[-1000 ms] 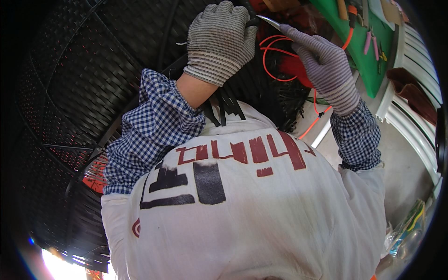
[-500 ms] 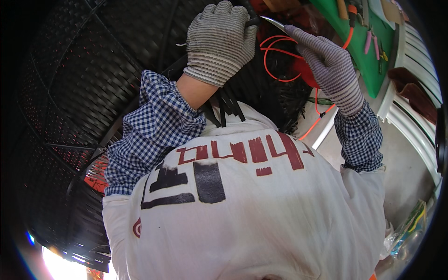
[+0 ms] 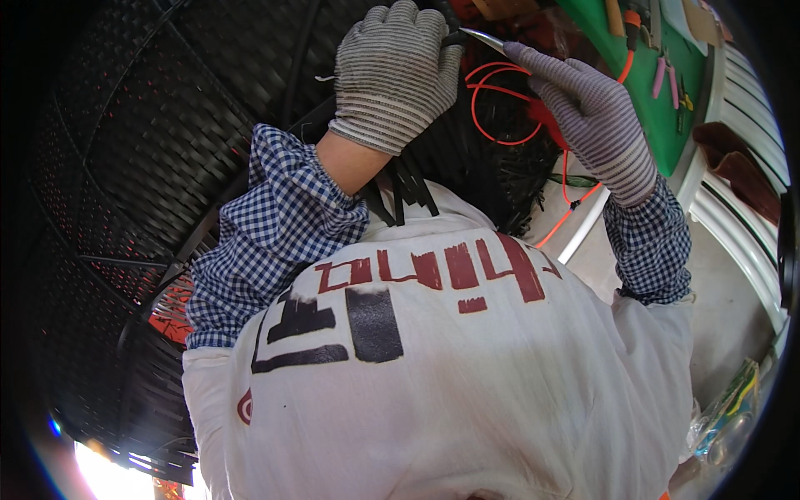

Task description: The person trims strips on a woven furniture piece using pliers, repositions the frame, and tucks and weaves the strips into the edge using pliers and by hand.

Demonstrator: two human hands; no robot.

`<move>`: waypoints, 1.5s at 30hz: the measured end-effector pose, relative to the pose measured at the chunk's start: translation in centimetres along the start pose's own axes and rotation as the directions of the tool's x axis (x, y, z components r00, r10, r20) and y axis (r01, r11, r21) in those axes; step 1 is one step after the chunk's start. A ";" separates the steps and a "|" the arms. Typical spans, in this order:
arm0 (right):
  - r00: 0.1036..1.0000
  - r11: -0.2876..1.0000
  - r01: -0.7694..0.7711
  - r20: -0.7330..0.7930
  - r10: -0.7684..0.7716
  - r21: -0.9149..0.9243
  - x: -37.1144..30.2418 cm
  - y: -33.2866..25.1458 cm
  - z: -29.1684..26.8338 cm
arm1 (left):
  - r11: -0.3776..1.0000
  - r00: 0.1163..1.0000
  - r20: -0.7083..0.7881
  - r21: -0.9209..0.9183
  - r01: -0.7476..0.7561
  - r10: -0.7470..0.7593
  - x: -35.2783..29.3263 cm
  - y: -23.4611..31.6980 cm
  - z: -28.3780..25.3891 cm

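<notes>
My left hand [image 3: 396, 79], in a grey-and-white striped glove, is closed at the edge of a black woven panel [image 3: 133, 125]. A dark strip end [image 3: 454, 38] shows between its thumb and forefinger. To its right, my right hand [image 3: 587, 117], gloved the same way, is closed on a curved, pointed metal tool [image 3: 483, 38]. The tool's tip points left, right by the strip end at my left thumb. Its handle is hidden inside the glove. Several loose black strips [image 3: 404, 187] hang below my left wrist, over my white top.
An orange-red cord [image 3: 504, 143] loops beside a tangle of black strips [image 3: 508, 179]. On a green surface [image 3: 596, 29] at the upper right lie pink-handled pliers [image 3: 665, 81] and other tools. A brown leather-like piece [image 3: 733, 154] hangs over white ribbed edging [image 3: 742, 217].
The tip of the metal tool has come slightly closer to my left thumb. My right forearm has shifted a little to the right; my left hand is almost where it was.
</notes>
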State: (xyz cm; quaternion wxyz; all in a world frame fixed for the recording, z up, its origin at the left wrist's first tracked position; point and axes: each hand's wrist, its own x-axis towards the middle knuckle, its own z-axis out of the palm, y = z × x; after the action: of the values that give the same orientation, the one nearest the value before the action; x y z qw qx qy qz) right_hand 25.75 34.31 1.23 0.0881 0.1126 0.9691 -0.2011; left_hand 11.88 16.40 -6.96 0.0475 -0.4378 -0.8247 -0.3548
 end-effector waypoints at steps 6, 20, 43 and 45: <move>1.000 0.996 0.004 -0.009 -0.005 -0.085 -0.2 -0.2 0.0 | 1.000 1.000 -0.005 -0.010 -0.005 0.004 -0.2 -0.1 0.6; 0.985 0.993 -0.023 -0.167 0.042 0.119 -0.1 0.4 3.9 | 0.999 0.998 -0.045 -0.018 -0.045 0.044 0.3 -0.5 0.6; 0.989 0.990 -0.128 -0.082 0.124 -0.055 -0.3 -1.3 2.2 | 0.995 0.998 0.004 -0.065 0.069 -0.069 0.3 -0.5 1.2; 0.989 0.990 -0.127 -0.085 0.122 -0.056 -0.4 -1.5 2.1 | 0.995 0.998 0.007 -0.076 0.070 -0.070 0.3 -0.5 1.3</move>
State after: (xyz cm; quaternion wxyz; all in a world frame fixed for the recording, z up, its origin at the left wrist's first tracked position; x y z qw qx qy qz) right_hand 25.99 32.07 -0.03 0.0641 0.1782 0.9686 -0.1608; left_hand 11.63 17.19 -8.11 0.0165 -0.4108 -0.8256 -0.3864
